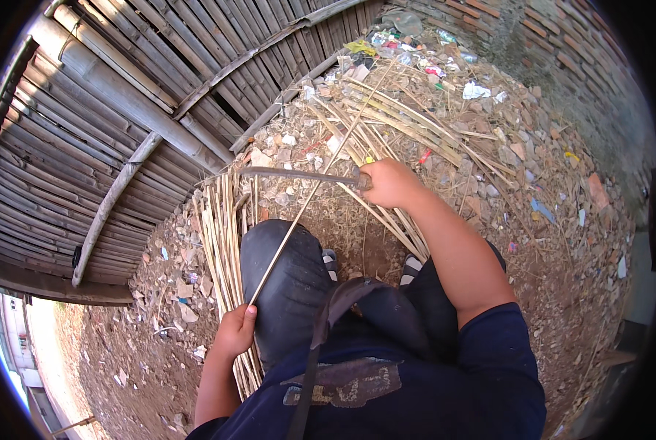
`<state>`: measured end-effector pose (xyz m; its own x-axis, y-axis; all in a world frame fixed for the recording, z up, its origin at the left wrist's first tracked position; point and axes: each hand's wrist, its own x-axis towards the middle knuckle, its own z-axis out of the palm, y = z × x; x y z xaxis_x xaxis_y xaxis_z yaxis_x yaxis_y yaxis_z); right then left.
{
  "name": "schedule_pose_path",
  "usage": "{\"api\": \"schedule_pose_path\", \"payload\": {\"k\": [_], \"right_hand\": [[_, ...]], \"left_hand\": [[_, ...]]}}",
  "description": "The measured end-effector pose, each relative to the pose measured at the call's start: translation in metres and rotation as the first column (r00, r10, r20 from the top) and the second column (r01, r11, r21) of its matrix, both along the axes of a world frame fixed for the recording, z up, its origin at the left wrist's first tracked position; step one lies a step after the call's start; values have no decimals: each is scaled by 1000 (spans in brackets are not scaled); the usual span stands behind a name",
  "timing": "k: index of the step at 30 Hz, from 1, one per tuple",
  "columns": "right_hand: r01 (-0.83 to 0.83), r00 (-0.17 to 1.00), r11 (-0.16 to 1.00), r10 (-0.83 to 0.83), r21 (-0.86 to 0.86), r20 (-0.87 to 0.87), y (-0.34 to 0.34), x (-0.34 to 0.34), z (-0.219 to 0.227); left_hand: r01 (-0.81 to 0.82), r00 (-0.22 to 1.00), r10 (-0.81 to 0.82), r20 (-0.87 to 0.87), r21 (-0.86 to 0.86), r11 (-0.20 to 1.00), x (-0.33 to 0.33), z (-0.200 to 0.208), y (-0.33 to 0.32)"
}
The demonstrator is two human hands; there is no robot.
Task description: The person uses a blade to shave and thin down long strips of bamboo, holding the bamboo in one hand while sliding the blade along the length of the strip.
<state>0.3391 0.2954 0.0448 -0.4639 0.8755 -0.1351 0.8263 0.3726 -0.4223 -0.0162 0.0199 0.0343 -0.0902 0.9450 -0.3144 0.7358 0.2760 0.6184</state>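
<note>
My left hand [235,330] is closed around the near end of a long thin bamboo strip [293,226], beside my left thigh. The strip slants up and away to the right, past my knee. In my right hand [391,183] is the handle of a long-bladed knife [298,174], its dark blade pointing left. The blade crosses the strip ahead of my knees; whether the two touch I cannot tell. A bundle of pale bamboo strips [220,249] lies along my left leg. More split bamboo strips [401,121] lie on the ground ahead, some running under my right forearm.
A bamboo slat wall [122,117] with thick poles stands to the left and ahead. A brick wall [562,51] rises at the far right. Stones, plastic scraps and litter [445,73] cover the dirt ground [562,293]. My sandalled feet [410,270] are below my knees.
</note>
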Motion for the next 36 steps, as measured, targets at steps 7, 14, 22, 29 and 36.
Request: {"api": "schedule_pose_path", "payload": {"k": [7,14,22,29,36], "right_hand": [[-81,997,983,81,162,7,-15,-2,12],[125,991,988,-129,-92,-46,10,26,-6],[-138,985,990,142,-40,102,-13,16,23],[132,990,991,-130,39,-55,13,34,-6],[185,967,980,-195,-76,-163,21,44,-19]], "left_hand": [[25,999,-26,-26,-52,998,-11,4,-3],[10,996,4,90,-156,988,-28,2,-18],[83,996,-79,47,-113,990,-43,-6,-52],[-2,998,16,64,-205,979,-53,-17,-70],[22,1000,-23,-14,-88,996,-46,-26,-58]]}}
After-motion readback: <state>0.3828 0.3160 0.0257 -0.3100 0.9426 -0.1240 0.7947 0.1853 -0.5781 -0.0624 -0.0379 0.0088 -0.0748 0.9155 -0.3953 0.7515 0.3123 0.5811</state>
